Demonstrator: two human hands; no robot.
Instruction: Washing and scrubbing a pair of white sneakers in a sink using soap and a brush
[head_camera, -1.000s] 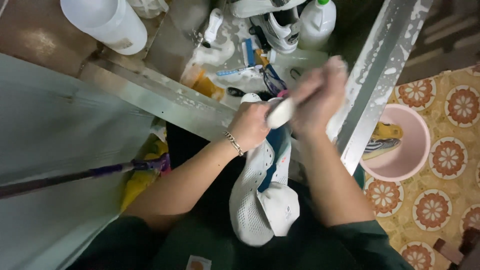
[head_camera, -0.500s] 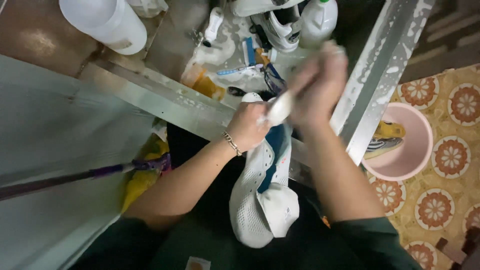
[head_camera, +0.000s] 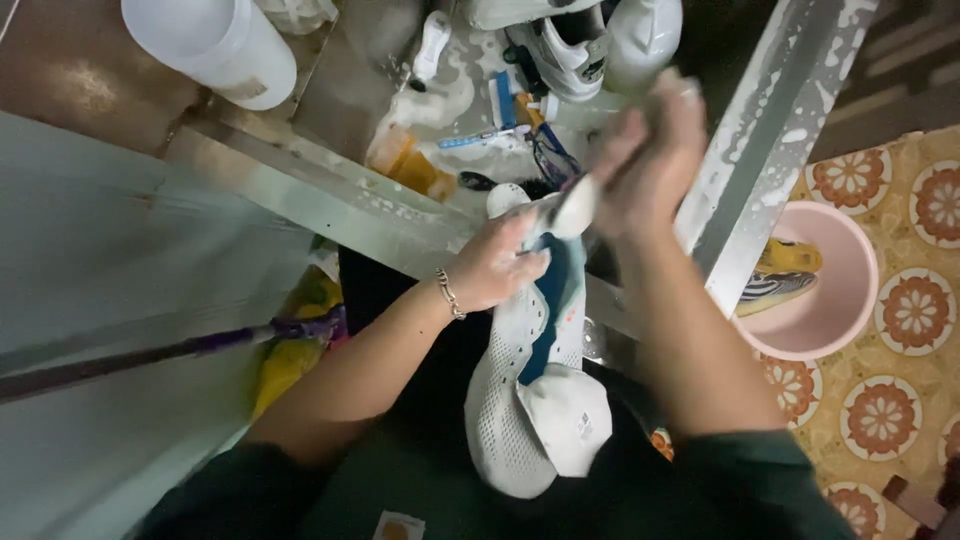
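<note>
**A:** So what's being held here? A white perforated mesh sneaker with a dark teal tongue (head_camera: 535, 390) is seen hanging toe-down in front of the dark green top, right at the edge of the wet, soapy metal sink (head_camera: 400, 215).

**B:** Yep. The left hand (head_camera: 495, 265), with a thin silver chain bracelet (head_camera: 449, 294) at the wrist, is clamped around the heel end of the shoe, fingers pressed onto the upper. So that grip is closed on the sneaker.

**A:** And the right hand (head_camera: 650, 160)?

**B:** It's blurred, but it's wrapped around a pale handle whose rounded white end (head_camera: 572, 205) is touching the top of the shoe. What kind of tool it is can't be made out. The grip is closed tight on it.

**A:** Other stuff around?

**B:** In the sink, a second white sneaker with grey panels (head_camera: 565, 50) is lying near a white plastic bottle (head_camera: 640, 35), and an orange translucent container (head_camera: 408, 165) is tipped by the rim. A big white plastic bucket (head_camera: 215, 45) is parked at the top left. To the right, a pink round plastic basin (head_camera: 830, 290) is set on the orange floral-patterned floor tiles (head_camera: 900, 400), with a dark striped shoe with a yellow lining (head_camera: 780, 275) inside it. A purple-handled stick (head_camera: 200, 345) is seen at the left.
</note>
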